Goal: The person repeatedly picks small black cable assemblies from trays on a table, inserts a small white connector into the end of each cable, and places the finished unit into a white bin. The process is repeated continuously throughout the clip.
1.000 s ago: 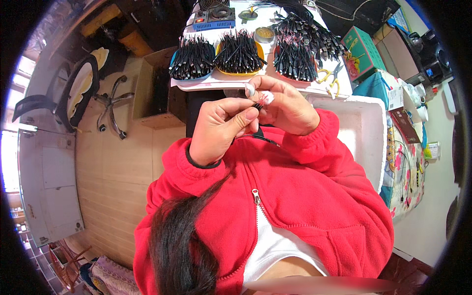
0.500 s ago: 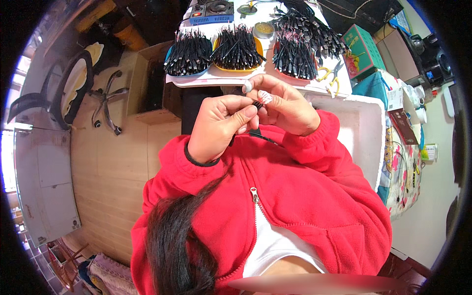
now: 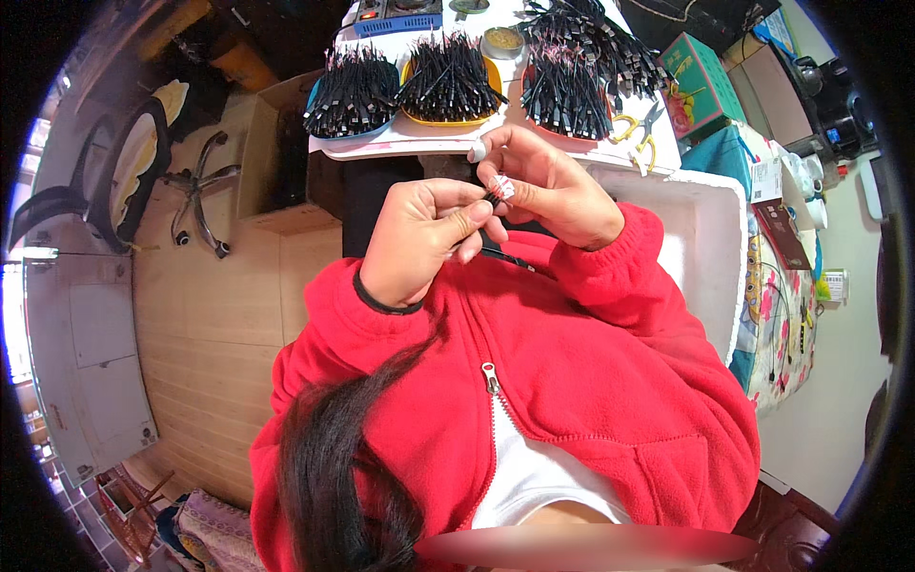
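In front of my chest, my left hand (image 3: 415,234) pinches a small bunch of black cables (image 3: 493,199) between thumb and fingers. My right hand (image 3: 567,195) meets it from the other side, its thumb and lower fingers closed about the same cable ends. Its index finger is bent and raised, with a white covering on the tip. Something white with pink-red streaks (image 3: 502,186) shows at the right thumb; wire ends or a finger wrap, I cannot tell which. A black cable length hangs below my hands against the red jacket (image 3: 591,362).
Beyond my hands, a white table (image 3: 467,139) carries blue, yellow (image 3: 440,122) and red trays of black cables. A larger cable heap (image 3: 620,52), yellow-handled scissors (image 3: 633,143), a round tin (image 3: 502,42) and a blue device (image 3: 400,23) lie there. A white foam box (image 3: 705,224) stands at right.
The view has shifted slightly, so the table and trays sit a little higher and further left. My hands stay together on the cables, with small finger movements.
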